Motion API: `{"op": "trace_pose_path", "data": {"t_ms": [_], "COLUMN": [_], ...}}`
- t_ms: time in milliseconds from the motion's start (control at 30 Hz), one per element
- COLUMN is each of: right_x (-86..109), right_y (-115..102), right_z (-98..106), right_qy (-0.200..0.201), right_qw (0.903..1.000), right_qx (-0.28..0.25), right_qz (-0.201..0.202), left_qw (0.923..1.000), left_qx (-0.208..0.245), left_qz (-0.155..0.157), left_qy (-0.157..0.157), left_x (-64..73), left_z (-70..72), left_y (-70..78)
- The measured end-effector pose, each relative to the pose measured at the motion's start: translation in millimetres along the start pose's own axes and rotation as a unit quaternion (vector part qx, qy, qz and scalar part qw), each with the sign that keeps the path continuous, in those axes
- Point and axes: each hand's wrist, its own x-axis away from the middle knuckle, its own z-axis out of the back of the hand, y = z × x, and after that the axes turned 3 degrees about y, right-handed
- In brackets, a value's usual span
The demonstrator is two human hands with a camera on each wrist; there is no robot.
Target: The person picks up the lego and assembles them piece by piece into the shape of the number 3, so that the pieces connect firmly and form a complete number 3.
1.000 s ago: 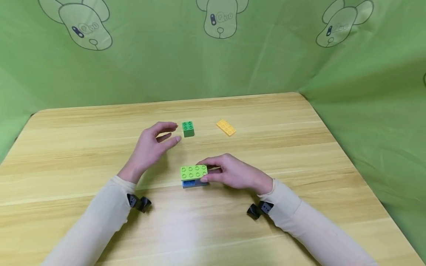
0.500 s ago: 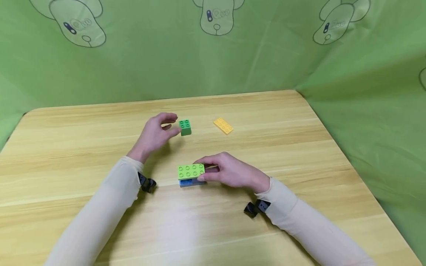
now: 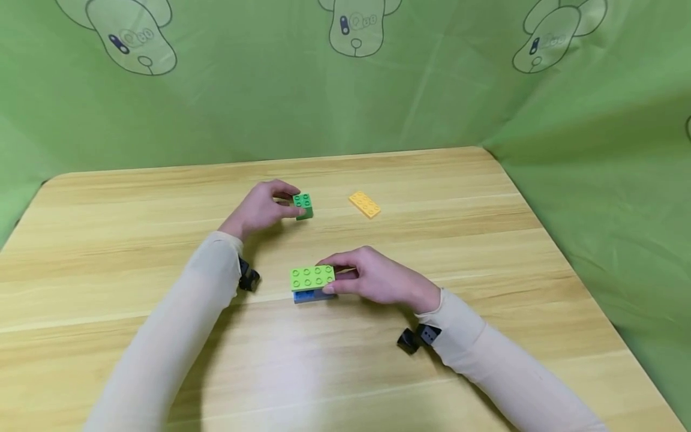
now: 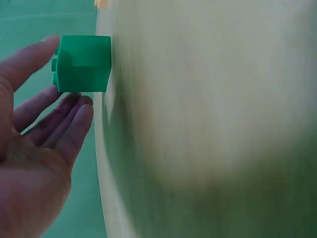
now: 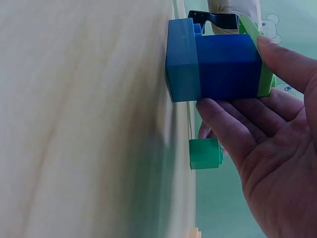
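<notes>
Near the far middle of the table, my left hand [image 3: 261, 207] is at a green two-by-two building brick [image 3: 304, 206], thumb at its near side and fingers at its far side. In the left wrist view, thumb and fingertips straddle the studded end of that brick [image 4: 84, 63]. Closer to me, my right hand [image 3: 375, 279] grips the right end of a brick stack. The stack has a lime green plate [image 3: 313, 278] on top, a dark blue brick [image 5: 229, 66] beneath it and a lighter blue base [image 5: 183, 62]. At its left end, a gap shows under the plate.
A flat yellow-orange plate [image 3: 364, 204] lies right of the green brick on the wooden table [image 3: 459, 240]. Green cloth [image 3: 259, 108] with printed animal heads hangs behind and at the sides. A black wrist camera [image 3: 412, 341] sits by my right cuff.
My left hand has moved away from me and to the right, and its thumb and fingers have come in around the green brick. My right hand stays on the stack.
</notes>
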Motion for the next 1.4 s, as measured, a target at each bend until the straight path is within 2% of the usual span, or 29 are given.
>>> {"op": "trace_pose_path", "data": {"t_ms": [300,833,1067,1400], "right_x": [-0.8,0.2,0.5,-1.0], "right_y": [-2.9,-2.7,-2.0,0.1], "right_z": [0.4,-0.7,-0.1,-0.7], "right_qy": [-0.004,-0.002,-0.002,-0.002], "right_qw": [1.0,1.0,1.0,0.9998], "right_qx": [0.0,-0.007,-0.008,-0.014], "right_qz": [0.008,-0.002,-0.004,-0.011], "left_qw": [0.9995,0.999,0.9992,0.9981], "left_qx": [-0.03,-0.042,-0.019,0.017], "left_qz": [-0.002,-0.009,-0.029,-0.055], "left_qy": [-0.011,-0.01,0.019,0.021], "left_x": [-8.7,-9.8,-4.8,6.6], "left_z": [0.6,-0.5,1.2,0.9], "left_y": [0.7,-1.8,-2.2,6.1]}}
